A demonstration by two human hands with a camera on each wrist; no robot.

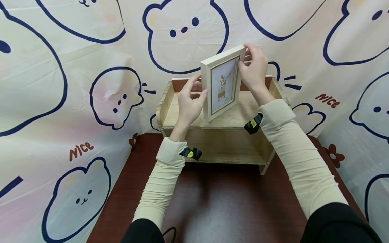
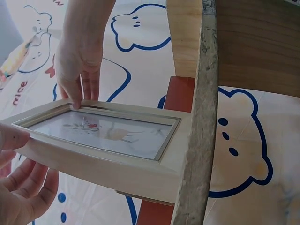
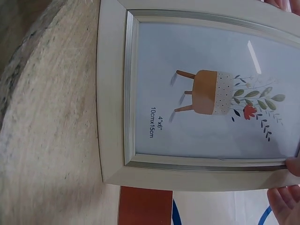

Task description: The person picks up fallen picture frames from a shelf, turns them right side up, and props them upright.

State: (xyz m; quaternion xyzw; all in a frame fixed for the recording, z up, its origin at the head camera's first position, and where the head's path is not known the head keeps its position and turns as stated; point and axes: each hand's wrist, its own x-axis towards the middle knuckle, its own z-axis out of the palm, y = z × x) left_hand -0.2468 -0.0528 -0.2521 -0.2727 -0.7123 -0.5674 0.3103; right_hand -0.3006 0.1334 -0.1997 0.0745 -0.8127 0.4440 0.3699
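A cream picture frame (image 1: 223, 82) stands upright at a slant over the upper board of a small wooden shelf (image 1: 225, 145). Its lower edge is right at the board. Behind the pane is a print (image 3: 206, 93) of a potted plant with a red flower. My left hand (image 1: 190, 99) holds the frame's left side, thumb toward the front and fingers spread along the edge. With the thumb on its front and the fingers behind, my right hand (image 1: 253, 67) grips the upper right corner. The frame's back is hidden in the head view.
The shelf has raised side panels (image 1: 165, 104) and an open lower tier. It stands at the back of a dark red-brown table (image 1: 225, 199), against a cloth backdrop (image 1: 121, 54) with cartoon bears. A black cable (image 1: 171, 231) loops near the left sleeve.
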